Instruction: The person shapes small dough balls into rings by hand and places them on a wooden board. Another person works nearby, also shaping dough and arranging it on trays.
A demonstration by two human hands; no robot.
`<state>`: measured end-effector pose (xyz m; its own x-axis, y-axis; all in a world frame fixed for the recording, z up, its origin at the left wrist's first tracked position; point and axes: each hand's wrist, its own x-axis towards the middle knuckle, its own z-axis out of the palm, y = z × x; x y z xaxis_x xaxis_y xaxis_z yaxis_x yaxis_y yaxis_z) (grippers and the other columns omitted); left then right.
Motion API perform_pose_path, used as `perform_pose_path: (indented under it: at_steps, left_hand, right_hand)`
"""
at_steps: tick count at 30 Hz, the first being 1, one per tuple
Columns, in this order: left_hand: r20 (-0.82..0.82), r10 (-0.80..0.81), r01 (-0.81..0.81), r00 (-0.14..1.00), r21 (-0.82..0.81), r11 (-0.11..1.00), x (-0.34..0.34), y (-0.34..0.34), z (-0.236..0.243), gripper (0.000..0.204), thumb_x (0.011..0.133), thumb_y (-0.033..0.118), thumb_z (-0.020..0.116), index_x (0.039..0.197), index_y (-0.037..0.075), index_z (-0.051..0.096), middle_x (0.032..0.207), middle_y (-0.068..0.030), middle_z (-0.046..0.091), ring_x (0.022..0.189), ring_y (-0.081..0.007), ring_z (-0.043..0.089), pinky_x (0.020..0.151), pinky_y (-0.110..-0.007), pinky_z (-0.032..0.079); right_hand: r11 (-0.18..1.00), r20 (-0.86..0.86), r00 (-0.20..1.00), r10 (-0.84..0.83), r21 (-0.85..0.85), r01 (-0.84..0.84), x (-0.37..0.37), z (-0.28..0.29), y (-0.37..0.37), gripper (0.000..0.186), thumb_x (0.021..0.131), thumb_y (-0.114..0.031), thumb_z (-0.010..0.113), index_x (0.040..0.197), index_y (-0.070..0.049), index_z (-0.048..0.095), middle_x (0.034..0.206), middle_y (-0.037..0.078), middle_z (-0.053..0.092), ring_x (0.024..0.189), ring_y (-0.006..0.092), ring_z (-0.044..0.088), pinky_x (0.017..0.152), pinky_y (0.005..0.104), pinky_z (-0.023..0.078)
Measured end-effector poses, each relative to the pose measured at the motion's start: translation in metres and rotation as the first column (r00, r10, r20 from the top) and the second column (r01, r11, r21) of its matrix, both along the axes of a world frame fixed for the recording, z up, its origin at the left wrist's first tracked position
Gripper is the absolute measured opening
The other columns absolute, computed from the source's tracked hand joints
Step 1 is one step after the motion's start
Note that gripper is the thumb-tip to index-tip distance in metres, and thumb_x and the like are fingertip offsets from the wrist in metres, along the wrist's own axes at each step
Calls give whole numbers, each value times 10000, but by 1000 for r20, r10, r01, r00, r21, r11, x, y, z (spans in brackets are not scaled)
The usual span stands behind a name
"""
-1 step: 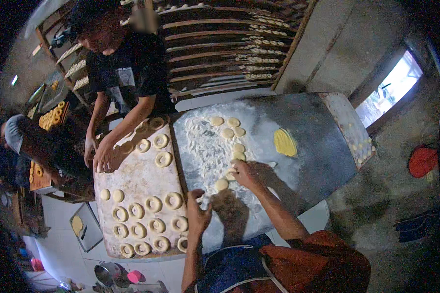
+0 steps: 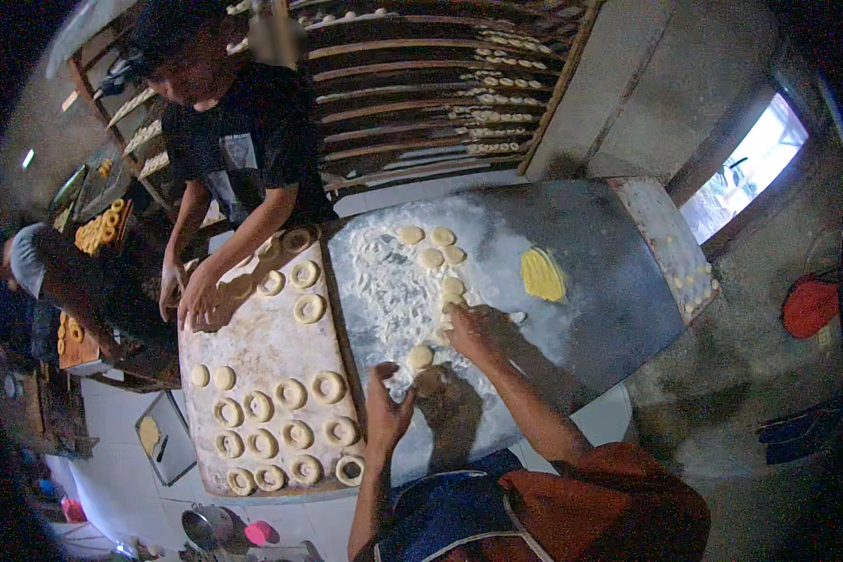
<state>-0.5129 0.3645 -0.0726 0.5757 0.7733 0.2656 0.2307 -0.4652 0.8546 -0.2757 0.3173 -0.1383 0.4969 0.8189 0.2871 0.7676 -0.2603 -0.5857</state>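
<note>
My right hand (image 2: 478, 337) reaches over the floured table (image 2: 599, 281), fingers curled together on a pale dough round (image 2: 443, 333), which they partly hide. My left hand (image 2: 387, 412) is held at the table's left edge, thumb and fingers apart with nothing between them. Close to it lies a flat dough round (image 2: 420, 357). Several more dough rounds (image 2: 431, 258) lie beyond my right hand, two of them just past its fingertips. Loose white flour (image 2: 384, 272) covers the left part of the table.
A tray (image 2: 253, 347) at the left bears dough rings (image 2: 328, 387) and two small rounds. Across it, a co-worker's hands (image 2: 197, 295) are at its far left edge. A yellow, soft-looking mound (image 2: 543, 274) sits on the table. Behind stands a rack (image 2: 421, 89) of filled shelves.
The view has shifted slightly. My right fingers cover more of the dough round, and my left thumb stands a little farther from the fingers.
</note>
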Motion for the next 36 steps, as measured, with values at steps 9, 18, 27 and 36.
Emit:
perform_pose_path:
  at_steps: [9, 18, 27, 36]
  left_hand:
    - [164, 104, -16, 981, -465, 885, 99, -33, -29, 296, 942, 216, 644, 1107, -30, 638, 982, -110, 698, 894, -180, 662, 771, -316, 532]
    - [255, 256, -112, 932, -469, 876, 121, -87, -17, 206, 952, 190, 634, 996, -11, 657, 857, -13, 642, 789, -97, 575, 713, -243, 457]
    - [429, 49, 267, 902, -643, 718, 119, -97, -6, 487, 816, -14, 652, 1247, 103, 457, 1102, -49, 557, 908, -150, 571, 743, -257, 477]
    - [465, 332, 0, 821, -581, 814, 134, -88, -13, 269, 994, 344, 438, 1093, 95, 453, 856, -48, 503, 744, -154, 515, 655, -312, 435]
  right_hand:
    - [971, -584, 778, 233, 178, -158, 37, -5, -36, 331, 701, -193, 826, 876, -46, 587, 857, 75, 652, 786, 192, 636, 724, 351, 517]
    - [936, -495, 801, 337, 270, -227, 23, 38, -82, 584, 744, -111, 790, 1189, -23, 423, 916, 79, 606, 873, 196, 652, 737, 323, 521]
    - [921, -877, -348, 333, 381, -79, 45, 49, -94, 325, 958, -317, 531, 1160, -61, 524, 859, 30, 565, 828, 127, 606, 732, 296, 501]
    - [937, -930, 122, 347, 337, -91, 31, 3, -66, 471, 962, -487, 497, 762, -66, 566, 681, 25, 562, 610, 151, 569, 577, 311, 481]
